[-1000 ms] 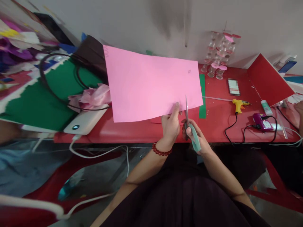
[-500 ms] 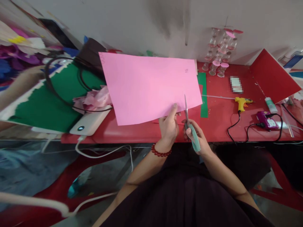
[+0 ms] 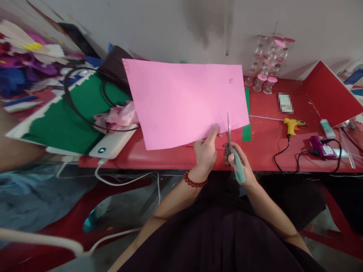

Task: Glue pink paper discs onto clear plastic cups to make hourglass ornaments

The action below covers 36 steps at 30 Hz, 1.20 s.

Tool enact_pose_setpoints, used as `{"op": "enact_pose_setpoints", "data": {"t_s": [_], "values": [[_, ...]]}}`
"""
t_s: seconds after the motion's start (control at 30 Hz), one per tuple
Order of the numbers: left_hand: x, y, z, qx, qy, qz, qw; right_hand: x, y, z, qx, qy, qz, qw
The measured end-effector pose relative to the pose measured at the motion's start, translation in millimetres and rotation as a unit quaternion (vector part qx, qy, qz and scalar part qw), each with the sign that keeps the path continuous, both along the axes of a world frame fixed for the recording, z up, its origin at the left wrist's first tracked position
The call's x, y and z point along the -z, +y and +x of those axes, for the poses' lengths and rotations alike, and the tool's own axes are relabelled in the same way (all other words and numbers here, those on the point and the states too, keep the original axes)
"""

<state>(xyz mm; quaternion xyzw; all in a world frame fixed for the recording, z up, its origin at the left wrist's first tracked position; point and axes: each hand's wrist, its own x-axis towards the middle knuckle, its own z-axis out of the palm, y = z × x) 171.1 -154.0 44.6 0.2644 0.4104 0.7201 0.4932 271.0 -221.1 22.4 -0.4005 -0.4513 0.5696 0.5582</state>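
Note:
A large pink sheet of paper (image 3: 184, 102) is held up over the red table, with small pencil marks in its upper corners. My left hand (image 3: 207, 149), a red bead bracelet (image 3: 195, 180) on its wrist, pinches the sheet's near edge, thumb on top. In my right hand (image 3: 242, 162) are scissors (image 3: 238, 166) with mint-green handles. One blade stands in front of the sheet at its near edge, right of my left thumb; the other blade is hidden behind the paper. Part of a green strip (image 3: 246, 133) shows under the sheet's right side.
On the red table (image 3: 263, 151) lie a yellow glue gun (image 3: 293, 126), a purple power adapter (image 3: 321, 147) and a glue bottle (image 3: 328, 128). At left are a white power bank (image 3: 113, 145), crumpled pink paper (image 3: 119, 118) and a green board (image 3: 65, 117). Another person's arm (image 3: 17, 143) reaches in there.
The view has shifted slightly, so the sheet and hands appear a little further right. Both hands keep their grips. The other person's arm at left has moved nearer.

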Motion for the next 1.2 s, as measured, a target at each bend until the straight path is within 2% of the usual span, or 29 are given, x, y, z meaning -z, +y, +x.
{"op": "enact_pose_setpoints", "data": {"t_s": [0.13, 0.3, 0.53, 0.83, 0.97, 1.2], "values": [[3.6, 0.6, -1.7, -0.004, 0.023, 0.013, 1.000, -3.8, -1.3, -3.3, 0.011, 0.013, -0.015, 1.000], [8.8, 1.0, -5.1, -0.009, 0.056, -0.017, 0.998, -7.3, -4.0, -11.6, 0.011, 0.022, -0.064, 0.998], [10.7, 0.0, -7.8, 0.003, 0.039, -0.026, 0.999, -11.0, -4.2, -17.6, 0.036, 0.007, -0.099, 0.994], [0.6, -7.2, -10.7, 0.010, 0.085, -0.048, 0.995, -8.3, -3.2, -11.5, 0.047, 0.018, -0.074, 0.996], [2.9, -8.1, -10.0, 0.013, 0.103, -0.031, 0.994, -8.2, -1.9, -8.3, 0.043, 0.056, -0.097, 0.993], [2.5, -21.1, -6.5, 0.084, 0.120, -0.082, 0.986, -17.6, 5.9, 1.0, 0.068, 0.094, -0.103, 0.988]]}}
